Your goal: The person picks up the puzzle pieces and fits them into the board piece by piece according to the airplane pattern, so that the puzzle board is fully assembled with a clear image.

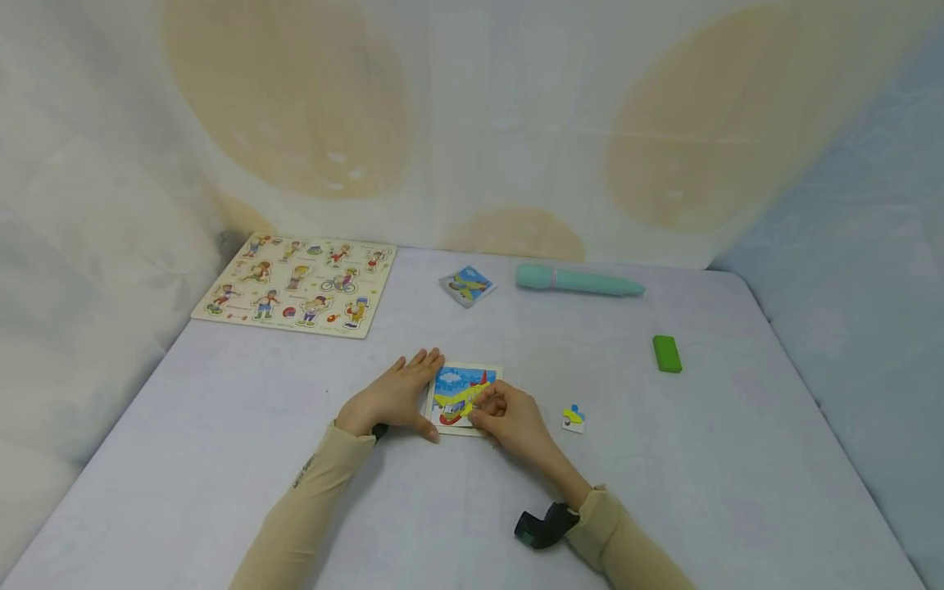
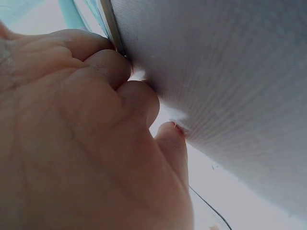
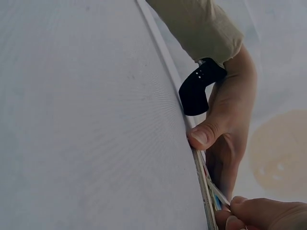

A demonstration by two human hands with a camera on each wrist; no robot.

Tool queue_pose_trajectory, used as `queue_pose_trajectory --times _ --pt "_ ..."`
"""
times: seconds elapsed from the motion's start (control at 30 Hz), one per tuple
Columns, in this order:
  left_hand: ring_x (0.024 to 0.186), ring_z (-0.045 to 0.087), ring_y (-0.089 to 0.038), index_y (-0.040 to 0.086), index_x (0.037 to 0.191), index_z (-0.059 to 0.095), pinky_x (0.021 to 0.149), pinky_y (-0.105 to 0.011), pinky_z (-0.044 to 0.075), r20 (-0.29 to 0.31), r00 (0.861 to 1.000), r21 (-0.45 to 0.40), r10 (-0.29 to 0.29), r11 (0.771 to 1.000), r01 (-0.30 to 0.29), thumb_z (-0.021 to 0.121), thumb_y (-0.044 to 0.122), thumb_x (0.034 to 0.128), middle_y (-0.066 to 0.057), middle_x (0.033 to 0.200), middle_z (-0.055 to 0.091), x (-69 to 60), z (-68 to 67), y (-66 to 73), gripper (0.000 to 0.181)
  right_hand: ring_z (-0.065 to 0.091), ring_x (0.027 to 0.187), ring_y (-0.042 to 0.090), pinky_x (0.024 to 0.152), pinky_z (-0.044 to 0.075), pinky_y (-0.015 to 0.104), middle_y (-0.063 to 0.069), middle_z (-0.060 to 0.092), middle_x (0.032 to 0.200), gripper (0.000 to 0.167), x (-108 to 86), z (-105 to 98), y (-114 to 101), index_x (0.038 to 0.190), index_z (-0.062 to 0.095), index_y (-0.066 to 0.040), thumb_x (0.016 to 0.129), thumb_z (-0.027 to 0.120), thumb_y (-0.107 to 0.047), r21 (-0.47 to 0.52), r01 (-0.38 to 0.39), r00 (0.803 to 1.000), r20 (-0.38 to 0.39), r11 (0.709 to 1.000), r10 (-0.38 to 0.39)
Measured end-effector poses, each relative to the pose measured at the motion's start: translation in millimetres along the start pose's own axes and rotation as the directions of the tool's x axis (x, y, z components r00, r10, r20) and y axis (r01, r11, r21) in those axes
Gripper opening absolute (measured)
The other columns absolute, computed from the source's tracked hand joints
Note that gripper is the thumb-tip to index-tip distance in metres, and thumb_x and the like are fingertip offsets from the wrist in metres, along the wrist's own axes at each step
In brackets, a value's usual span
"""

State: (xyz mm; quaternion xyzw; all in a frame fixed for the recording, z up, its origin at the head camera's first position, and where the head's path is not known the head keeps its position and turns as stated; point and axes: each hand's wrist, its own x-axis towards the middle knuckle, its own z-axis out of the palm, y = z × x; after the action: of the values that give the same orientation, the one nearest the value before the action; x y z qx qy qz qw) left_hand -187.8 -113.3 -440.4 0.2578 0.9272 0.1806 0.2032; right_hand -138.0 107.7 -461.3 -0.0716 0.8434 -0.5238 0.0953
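A small jigsaw puzzle [image 1: 460, 381] with a yellow airplane on blue sky lies flat in a pale frame. My left hand [image 1: 398, 397] rests along its left side, fingers extended and thumb near the bottom edge. At the lower right of the picture, my right hand [image 1: 519, 419] pinches a puzzle piece [image 3: 218, 194], which stands tilted up from the frame in the right wrist view. The fingers hide most of that piece in the head view. A loose puzzle piece [image 1: 573, 419], yellow, blue and white, lies to the right of my right hand.
A wooden board with figures of children [image 1: 295, 287] lies at the back left. Behind the puzzle is a small airplane picture card [image 1: 468, 285]. A teal pen-shaped object [image 1: 583, 281] lies at the back, and a green block [image 1: 667, 354] sits to the right.
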Motion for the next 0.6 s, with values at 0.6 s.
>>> queue_pose_trajectory --times 0.6 --pt "0.152 0.007 -0.031 0.004 0.155 0.018 0.123 -0.054 0.006 0.005 1.000 -0.003 -0.001 1.000 0.001 0.088 0.044 0.0639 -0.014 0.163 0.012 0.4 -1.5 0.6 0.121 0.049 0.051 0.005 0.044 0.034 0.016 0.000 0.065 0.066 0.016 -0.1 3.7 0.0 0.091 0.066 -0.008 0.080 0.076 -0.010 -0.089 0.073 0.996 -0.054 0.993 -0.077"
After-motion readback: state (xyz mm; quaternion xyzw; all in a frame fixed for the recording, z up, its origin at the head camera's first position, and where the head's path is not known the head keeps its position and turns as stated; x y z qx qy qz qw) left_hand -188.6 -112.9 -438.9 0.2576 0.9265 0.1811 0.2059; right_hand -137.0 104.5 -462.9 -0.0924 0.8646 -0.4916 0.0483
